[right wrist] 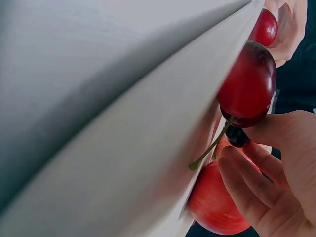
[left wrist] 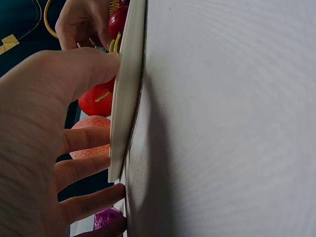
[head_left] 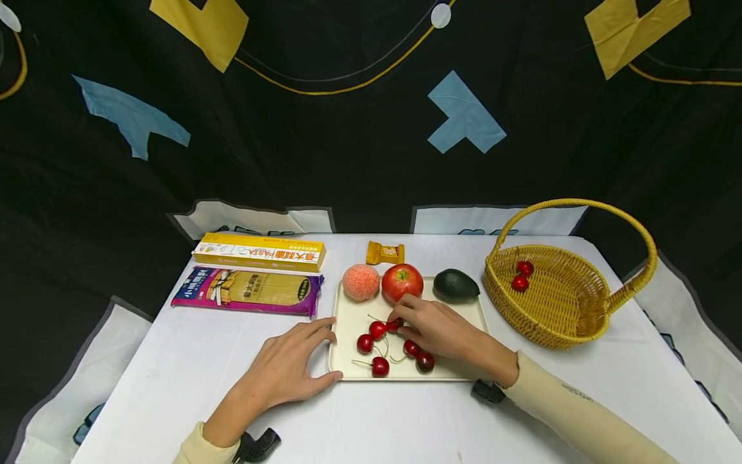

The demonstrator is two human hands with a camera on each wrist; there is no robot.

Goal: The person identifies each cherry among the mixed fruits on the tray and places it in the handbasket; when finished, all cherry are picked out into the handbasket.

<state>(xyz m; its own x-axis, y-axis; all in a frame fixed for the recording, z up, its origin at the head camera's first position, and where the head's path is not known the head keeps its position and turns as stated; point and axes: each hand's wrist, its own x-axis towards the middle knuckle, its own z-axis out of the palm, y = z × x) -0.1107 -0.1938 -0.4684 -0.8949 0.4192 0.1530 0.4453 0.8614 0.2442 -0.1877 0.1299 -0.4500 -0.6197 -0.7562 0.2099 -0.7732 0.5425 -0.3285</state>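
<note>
A cream rectangular tray [head_left: 464,370] holds several dark red cherries [head_left: 379,367], a red apple [head_left: 402,283], a bumpy pink-orange round fruit [head_left: 361,282] and a dark green avocado [head_left: 456,285]. My right hand [head_left: 437,327] reaches over the tray and pinches one cherry [right wrist: 237,137] between thumb and fingers, just in front of the apple. My left hand [head_left: 290,367] lies at the tray's left side, fingers spread and fairly straight. Its thumb [left wrist: 94,69] touches the front left corner of the rim, and other fingertips meet the left edge.
On the right stands a woven yellow basket [head_left: 556,322] with a tall handle and two cherries [head_left: 520,283] inside. A yellow pasta box [head_left: 261,251] and a purple pasta packet [head_left: 249,291] lie at the left. Behind the tray sits a small orange-brown wrapped snack [head_left: 385,253].
</note>
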